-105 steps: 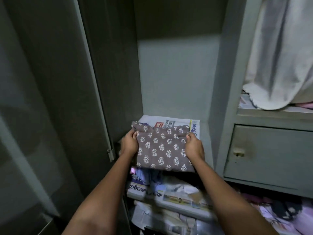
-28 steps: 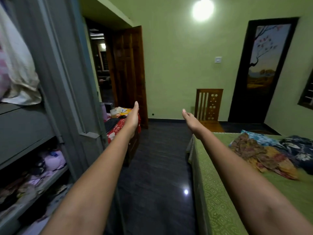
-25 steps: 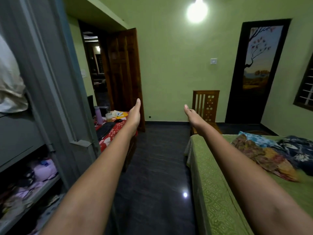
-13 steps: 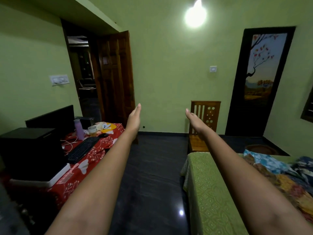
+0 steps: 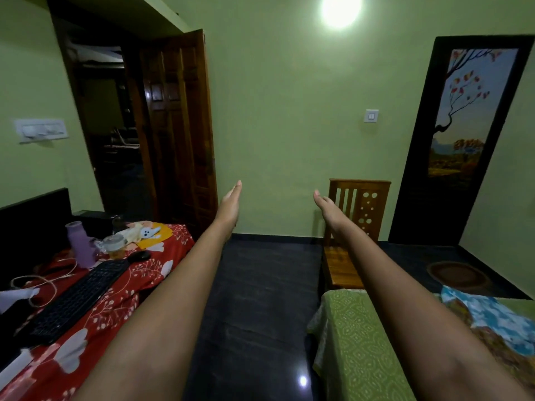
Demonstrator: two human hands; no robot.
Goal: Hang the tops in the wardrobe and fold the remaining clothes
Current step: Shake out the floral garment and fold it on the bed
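The floor [image 5: 260,299] is dark and glossy, mirroring the lamp as a bright spot. The open door [image 5: 179,125] and the chair [image 5: 356,215] are varnished wood with a slight sheen. A red printed cloth [image 5: 115,296] covers the tabletop; the keyboard [image 5: 75,299] on it looks like matt black plastic. The bed [image 5: 353,342] wears a green patterned cloth, with crumpled printed clothes [image 5: 492,316] at its right edge. The walls [image 5: 289,111] are matt paint.

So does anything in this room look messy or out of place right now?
Mostly the crumpled pile of patterned blue and orange clothes lying unfolded on the green patterned bedspread. A loose white cable also sprawls over the red floral tablecloth beside the black keyboard. Both hands, left hand and right hand, are held out empty.
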